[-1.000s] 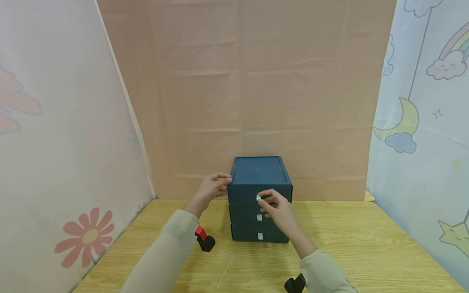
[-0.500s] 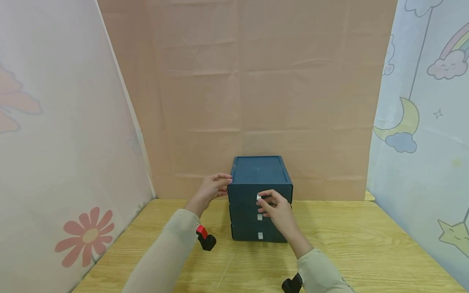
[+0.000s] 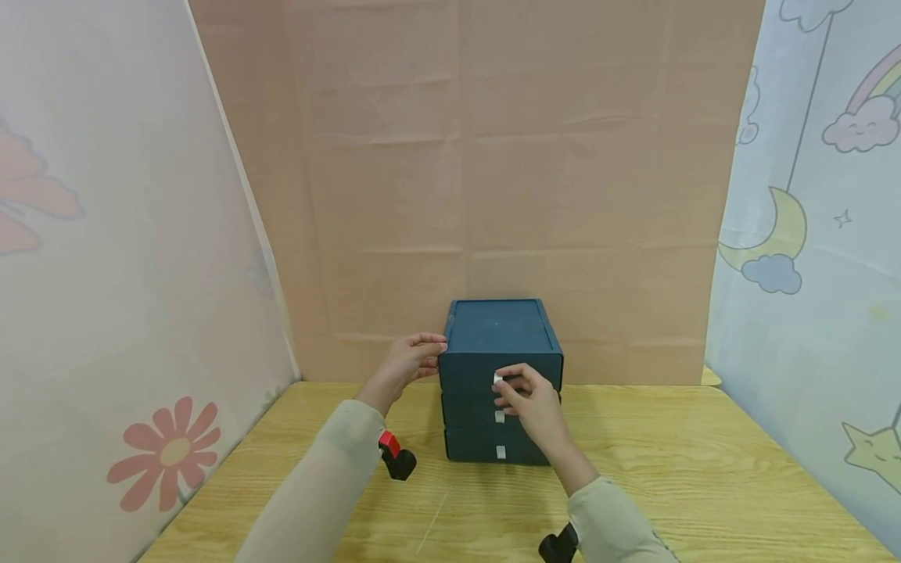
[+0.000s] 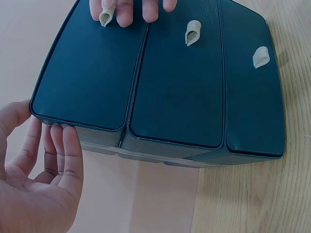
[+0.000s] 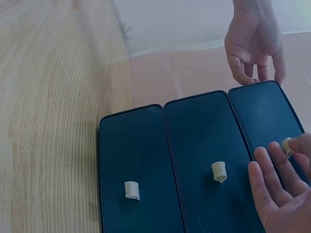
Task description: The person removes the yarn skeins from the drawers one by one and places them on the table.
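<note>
A dark blue three-drawer box (image 3: 501, 328) stands on the table, a small white pull tab on the front of each drawer. Between thumb and index finger, my right hand (image 3: 533, 403) pinches the top drawer's tab (image 3: 497, 378), its other fingers spread below. My left hand (image 3: 404, 367) rests its fairly straight fingertips against the upper left side of the box. In the left wrist view, the left fingers (image 4: 70, 155) lie along that side, near the front edge. The middle tab (image 3: 500, 417) and bottom tab (image 3: 500, 452) are free. All drawer fronts look flush.
The wood-grain table (image 3: 633, 469) extends around the box. Behind it hangs a tan backdrop (image 3: 493, 172), with patterned cloth at the left (image 3: 162, 313) and right (image 3: 831, 313). A black wrist camera (image 3: 400, 463) sits at the left cuff.
My right forearm has shifted slightly left. Both hands keep their places on the box, and the drawers look the same.
</note>
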